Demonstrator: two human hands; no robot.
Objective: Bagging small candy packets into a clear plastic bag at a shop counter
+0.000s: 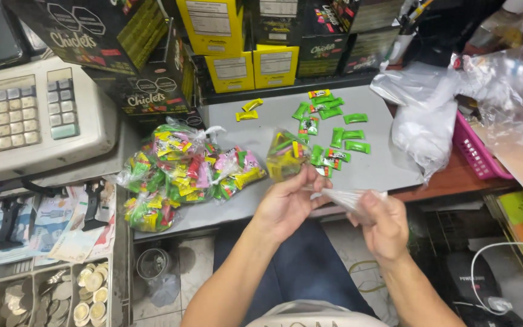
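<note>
Your left hand (pixel 286 203) pinches small clear bag (pixel 286 154) full of candies, held just above grey desk (pixel 376 169) edge. Your right hand (pixel 385 224) grip pressed together on twisted clear bag neck (pixel 343 197). Loose green candies (pixel 334 136) lie on desk behind bag. Filled candy bags (pixel 183 166) sit to left. Cash drawer with coins (pixel 86 297) open at far left.

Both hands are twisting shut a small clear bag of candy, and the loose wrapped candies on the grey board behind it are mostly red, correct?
Not quite. The head view shows the loose candies on the grey board are mostly green, with a few yellow. The left hand and right hand do hold the small clear bag.
</note>
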